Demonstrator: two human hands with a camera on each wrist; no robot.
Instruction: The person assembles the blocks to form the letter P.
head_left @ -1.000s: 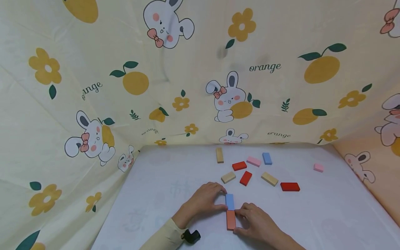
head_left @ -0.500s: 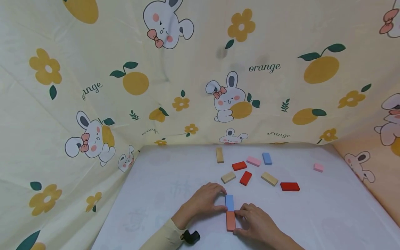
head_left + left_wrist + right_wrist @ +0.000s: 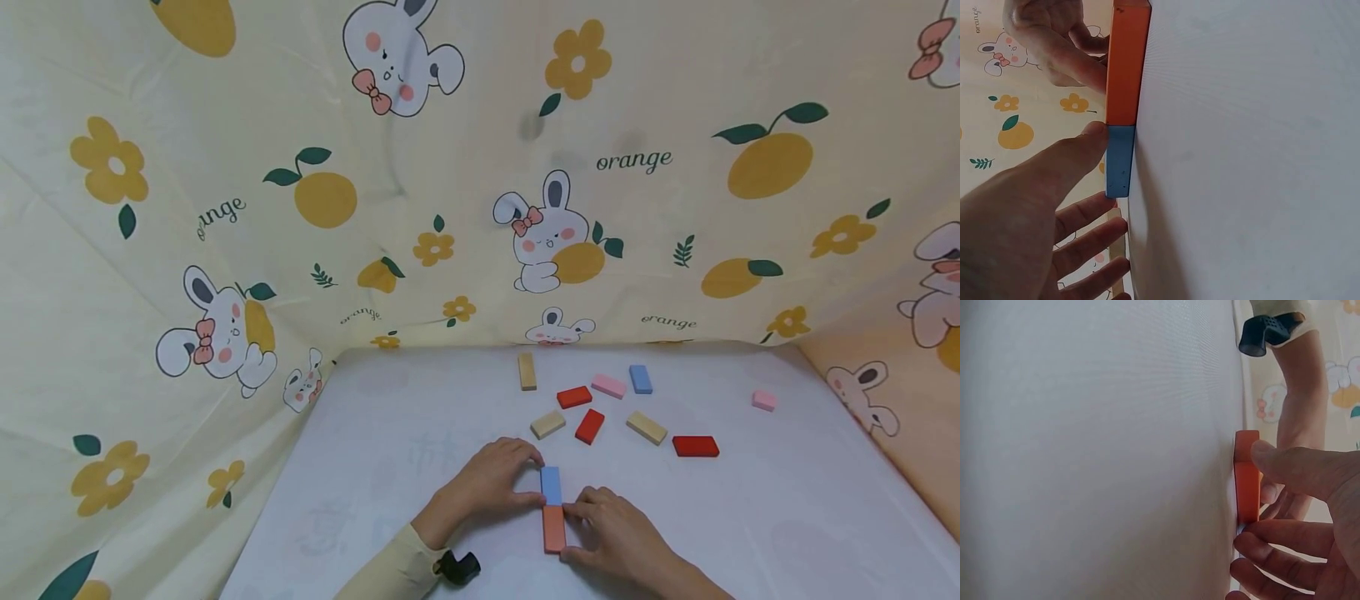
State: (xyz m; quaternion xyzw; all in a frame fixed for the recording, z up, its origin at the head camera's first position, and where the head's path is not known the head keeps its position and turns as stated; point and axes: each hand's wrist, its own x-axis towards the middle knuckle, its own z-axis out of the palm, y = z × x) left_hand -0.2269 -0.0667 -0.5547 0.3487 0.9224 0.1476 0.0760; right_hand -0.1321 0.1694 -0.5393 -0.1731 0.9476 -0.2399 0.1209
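In the head view, a blue block [image 3: 551, 485] and an orange block [image 3: 554, 530] lie end to end on the white table, blue farther away. My left hand [image 3: 491, 475] holds the blue block from the left; the left wrist view shows thumb and forefinger at opposite ends of that blue block [image 3: 1120, 162], other fingers spread. From the right, my right hand [image 3: 618, 533] grips the orange block lengthwise. In the right wrist view its thumb is at the near end of the orange block [image 3: 1247, 490] and the forefinger by the far end. The blue block is mostly hidden there.
Beyond the hands lie several loose blocks: red [image 3: 590, 426], wooden [image 3: 647, 428], pink [image 3: 608, 386] and blue [image 3: 641, 379]. A small pink block [image 3: 764, 401] sits apart at right. A patterned curtain [image 3: 450, 167] rises behind the white table [image 3: 375, 433].
Both hands stay in place around the two joined blocks. Only a very slight shift of the whole picture shows.
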